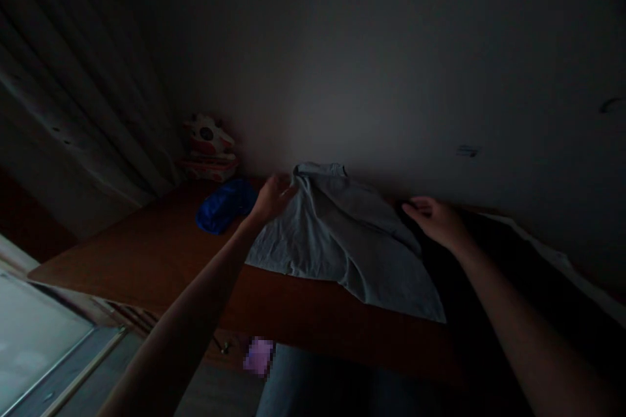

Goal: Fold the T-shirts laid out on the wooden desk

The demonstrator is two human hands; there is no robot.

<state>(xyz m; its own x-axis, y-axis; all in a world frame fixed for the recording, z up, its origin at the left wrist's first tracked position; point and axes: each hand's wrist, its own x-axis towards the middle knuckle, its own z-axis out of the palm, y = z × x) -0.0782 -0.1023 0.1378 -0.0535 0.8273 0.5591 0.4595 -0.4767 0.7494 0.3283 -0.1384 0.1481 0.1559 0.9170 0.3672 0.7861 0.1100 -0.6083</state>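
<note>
A light grey T-shirt [342, 241] lies spread on a brown wooden table [147, 254], its collar toward the wall. My left hand [274, 199] grips the shirt's left shoulder edge, fingers closed on the cloth. At the shirt's right shoulder rests my right hand [437, 218], its fingers curled on the fabric where it meets a dark cloth [489, 260]. The room is dim.
A crumpled blue cloth [225, 205] lies left of the shirt. Behind it, in the corner, sits a red and white packet [208, 150]. The wall runs close behind the table. A curtain [73, 111] hangs at the left. A pale cloth edge [562, 264] shows at right.
</note>
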